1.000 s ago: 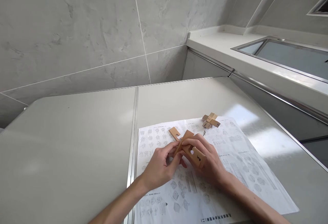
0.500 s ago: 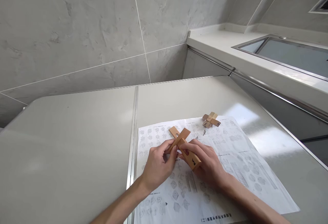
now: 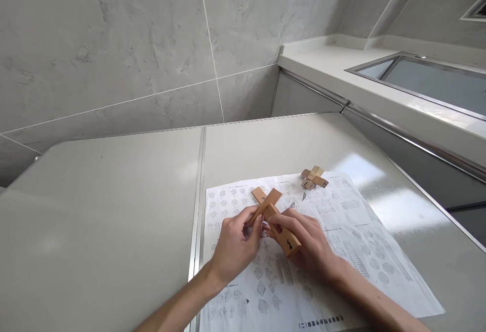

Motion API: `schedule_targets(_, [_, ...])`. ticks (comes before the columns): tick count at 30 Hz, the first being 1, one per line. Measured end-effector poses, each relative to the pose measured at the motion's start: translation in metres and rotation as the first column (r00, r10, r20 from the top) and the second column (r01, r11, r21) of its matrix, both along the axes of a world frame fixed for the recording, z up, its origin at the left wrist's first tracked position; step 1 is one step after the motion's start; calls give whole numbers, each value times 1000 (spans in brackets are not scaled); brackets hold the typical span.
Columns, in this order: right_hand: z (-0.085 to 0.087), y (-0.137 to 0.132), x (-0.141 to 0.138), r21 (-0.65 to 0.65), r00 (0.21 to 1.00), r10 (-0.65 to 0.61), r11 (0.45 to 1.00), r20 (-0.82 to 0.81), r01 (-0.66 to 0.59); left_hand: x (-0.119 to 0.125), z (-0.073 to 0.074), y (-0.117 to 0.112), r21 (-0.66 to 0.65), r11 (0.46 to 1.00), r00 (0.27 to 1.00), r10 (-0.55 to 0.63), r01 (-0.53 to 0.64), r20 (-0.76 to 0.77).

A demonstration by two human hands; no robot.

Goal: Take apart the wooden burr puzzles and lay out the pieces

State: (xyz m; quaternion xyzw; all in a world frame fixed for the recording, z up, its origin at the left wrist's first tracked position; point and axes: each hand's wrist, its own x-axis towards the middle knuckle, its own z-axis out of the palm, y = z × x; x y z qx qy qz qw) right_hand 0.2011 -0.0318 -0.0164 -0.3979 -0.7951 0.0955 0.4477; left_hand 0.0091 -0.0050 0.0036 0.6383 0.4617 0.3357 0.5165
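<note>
My left hand (image 3: 236, 243) pinches a flat wooden puzzle piece (image 3: 272, 199) that slants up to the right. It crosses a longer wooden puzzle piece (image 3: 289, 242) with a dark number near its lower end, and my right hand (image 3: 309, 236) grips that one along its side. The far end of the longer piece shows beyond the crossing, with a dark mark or hole in it. Whether the two pieces interlock is hidden by my fingers. Both hands are just over a printed paper sheet (image 3: 334, 220) covered with line drawings.
An assembled wooden cross-shaped puzzle (image 3: 314, 177) with numbered ends sits at the sheet's far edge. The pale folding table (image 3: 114, 220) has a metal seam (image 3: 198, 195) left of the sheet. Behind stands a grey tiled wall (image 3: 132, 33); a white counter with a sink (image 3: 421, 76) is at right.
My right hand and the numbered end of the longer piece have shifted slightly down and right. My left hand stays almost in place, still pinching the crossing piece.
</note>
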Motion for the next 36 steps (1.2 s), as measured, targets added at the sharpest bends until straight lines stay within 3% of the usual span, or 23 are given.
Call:
schedule_targets(3, [6,-3,-4,86,1000,13,996,-26,-11,-1,2,5,-38,997,997,72,-71,35])
schedule_targets(7, [11,0,-7,78,991,-60,994,-116,70,-2,5,9,-3,995,994,101,-101,51])
schedule_targets(13, [-2,11,2,-164,950,-217,969,-225,183,-3,3,5,18,988,985,153,-155,83])
schedule_targets(16, [-7,14,8,-305,928,-330,914,-174,269,-4,2,3,15,985,982,171,-173,76])
schedule_targets(20, [-10,20,14,-431,915,-392,844,-91,319,-6,0,3,88,978,982,188,-190,23])
schedule_targets(24, [-12,26,21,-474,891,-452,792,-33,384,-10,-5,3,229,959,971,200,-167,-129])
schedule_targets(29, [-13,29,26,-460,887,-463,786,9,414,-12,-8,4,384,919,909,231,-88,-346])
schedule_targets(36, [-12,28,24,-539,889,-456,740,39,403,-8,-7,3,363,928,911,74,87,-406])
